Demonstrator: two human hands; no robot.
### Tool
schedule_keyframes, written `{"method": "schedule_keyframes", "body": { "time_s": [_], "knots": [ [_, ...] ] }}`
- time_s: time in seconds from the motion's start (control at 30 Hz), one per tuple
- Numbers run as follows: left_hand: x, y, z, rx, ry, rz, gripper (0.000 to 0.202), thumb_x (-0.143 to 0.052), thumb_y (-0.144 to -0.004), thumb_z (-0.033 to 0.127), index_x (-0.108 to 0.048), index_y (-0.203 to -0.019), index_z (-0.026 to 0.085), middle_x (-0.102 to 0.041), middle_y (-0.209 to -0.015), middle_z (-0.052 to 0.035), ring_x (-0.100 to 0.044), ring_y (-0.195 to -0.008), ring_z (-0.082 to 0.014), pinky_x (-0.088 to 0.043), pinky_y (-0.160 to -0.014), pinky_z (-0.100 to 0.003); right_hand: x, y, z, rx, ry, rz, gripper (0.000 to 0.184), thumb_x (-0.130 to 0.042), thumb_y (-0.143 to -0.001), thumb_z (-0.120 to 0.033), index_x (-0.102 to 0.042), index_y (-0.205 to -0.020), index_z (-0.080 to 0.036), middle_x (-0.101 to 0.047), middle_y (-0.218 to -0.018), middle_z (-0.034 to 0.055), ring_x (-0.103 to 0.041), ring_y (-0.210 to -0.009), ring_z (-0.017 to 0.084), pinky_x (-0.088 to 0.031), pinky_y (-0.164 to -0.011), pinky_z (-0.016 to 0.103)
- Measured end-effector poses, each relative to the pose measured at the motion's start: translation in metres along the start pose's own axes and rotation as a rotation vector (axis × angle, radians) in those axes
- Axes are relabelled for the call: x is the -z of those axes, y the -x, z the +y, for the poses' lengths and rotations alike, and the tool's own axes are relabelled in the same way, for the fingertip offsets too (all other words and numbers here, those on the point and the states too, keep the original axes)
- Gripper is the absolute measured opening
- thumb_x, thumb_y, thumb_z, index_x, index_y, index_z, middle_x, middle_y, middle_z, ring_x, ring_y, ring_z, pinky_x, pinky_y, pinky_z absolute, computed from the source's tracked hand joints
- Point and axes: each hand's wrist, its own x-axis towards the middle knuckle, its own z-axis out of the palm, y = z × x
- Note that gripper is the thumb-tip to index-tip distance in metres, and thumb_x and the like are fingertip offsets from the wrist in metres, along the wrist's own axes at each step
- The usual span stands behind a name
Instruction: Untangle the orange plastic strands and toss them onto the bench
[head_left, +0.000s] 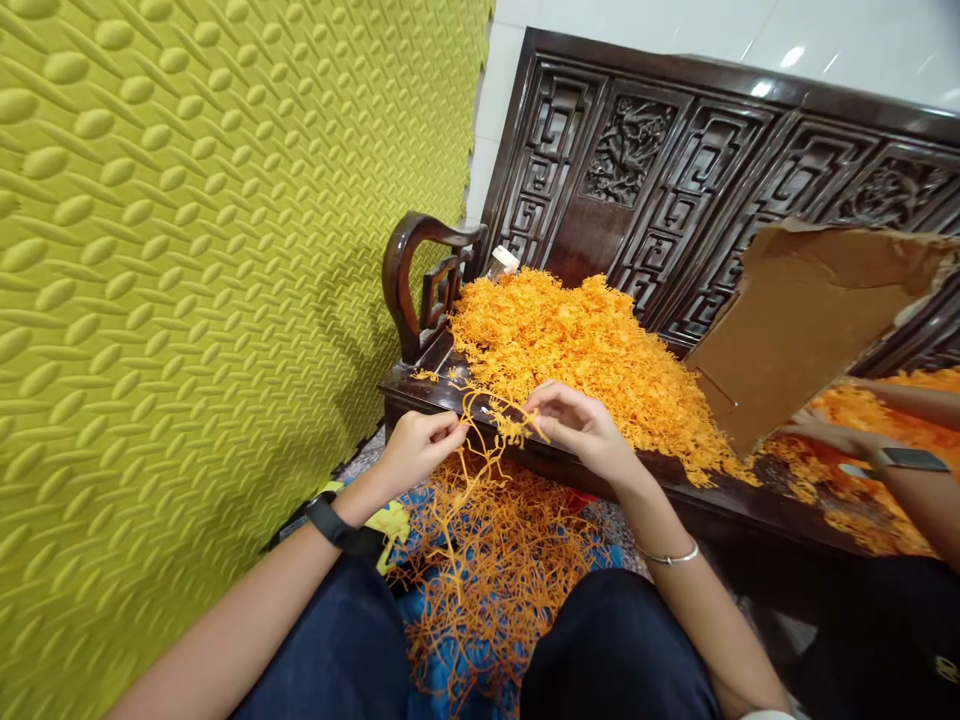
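Between my hands hangs a branching orange plastic strand [480, 462], a tangle of thin stems with small frilly pieces on it. My left hand [426, 446] is closed, pinching the strand's stems between thumb and fingers. On the other side, my right hand [581, 425] pinches an end of the same strand with thumb and forefinger. Just beyond lies a large heap of small frilly orange pieces [577, 340] on the dark wooden bench [540, 460]. Below my hands, between my knees, a pile of bare orange stems [502, 560] lies on blue plastic [457, 650].
A torn cardboard sheet [817, 320] stands on the bench to the right. Past it, another person's hands [832, 435] are at more orange pieces [892, 500]. The bench's curved armrest [405, 290] and a yellow-green textured wall [225, 300] bound the left side.
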Motion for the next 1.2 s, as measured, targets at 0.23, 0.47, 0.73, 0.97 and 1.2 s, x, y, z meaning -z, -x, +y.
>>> {"method": "schedule_keyframes", "body": {
  "time_s": [0.23, 0.47, 0.73, 0.97, 1.2],
  "knots": [
    [0.000, 0.004, 0.000, -0.024, -0.020, -0.080, 0.035, -0.043, -0.082, 0.022, -0.027, -0.051, 0.019, -0.021, -0.049, 0.0073, -0.022, -0.045, -0.0061, -0.019, -0.046, -0.021, 0.016, 0.001, 0.005, 0.000, 0.201, 0.310, 0.007, -0.057, -0.085, -0.026, -0.054, -0.083, -0.019, -0.062, -0.080, 0.0022, -0.060, -0.072, 0.013, -0.048, -0.067, 0.028],
    [0.001, 0.006, -0.016, -0.032, -0.040, -0.050, 0.032, -0.042, -0.080, 0.023, -0.032, -0.050, 0.018, -0.022, -0.048, 0.0080, -0.023, -0.043, -0.0056, -0.020, -0.045, -0.019, 0.060, 0.019, -0.007, 0.404, 0.428, 1.229, 0.011, -0.062, -0.081, -0.026, -0.054, -0.083, -0.020, -0.057, -0.075, -0.0005, -0.055, -0.062, 0.012, -0.047, -0.060, 0.029],
    [-0.004, 0.003, -0.010, -0.018, -0.036, -0.008, 0.035, -0.044, -0.083, 0.023, -0.032, -0.051, 0.018, -0.022, -0.049, 0.0080, -0.023, -0.044, -0.0060, -0.021, -0.045, -0.019, 0.098, -0.037, 0.015, 0.356, 0.910, 0.918, 0.039, -0.055, -0.085, -0.046, -0.050, -0.115, -0.023, -0.050, -0.120, 0.0124, -0.049, -0.118, 0.029, -0.046, -0.093, 0.052],
    [-0.008, -0.002, -0.002, -0.025, -0.014, 0.022, 0.036, -0.044, -0.083, 0.023, -0.028, -0.051, 0.019, -0.021, -0.047, 0.0081, -0.022, -0.044, -0.0063, -0.020, -0.046, -0.021, 0.039, -0.026, 0.034, 0.114, 0.750, 0.491, 0.031, -0.054, -0.086, -0.044, -0.058, -0.110, -0.024, -0.048, -0.131, 0.0121, -0.044, -0.126, 0.028, -0.041, -0.101, 0.050],
    [-0.008, -0.006, 0.000, -0.004, 0.007, 0.042, 0.036, -0.044, -0.083, 0.025, -0.031, -0.051, 0.018, -0.024, -0.046, 0.0077, -0.024, -0.043, -0.0063, -0.021, -0.045, -0.021, -0.009, -0.012, 0.014, 0.000, 0.277, 0.086, 0.039, -0.039, -0.093, -0.049, -0.066, -0.098, -0.021, -0.068, -0.100, 0.0071, -0.062, -0.096, 0.019, -0.047, -0.089, 0.036]
  ]
}}
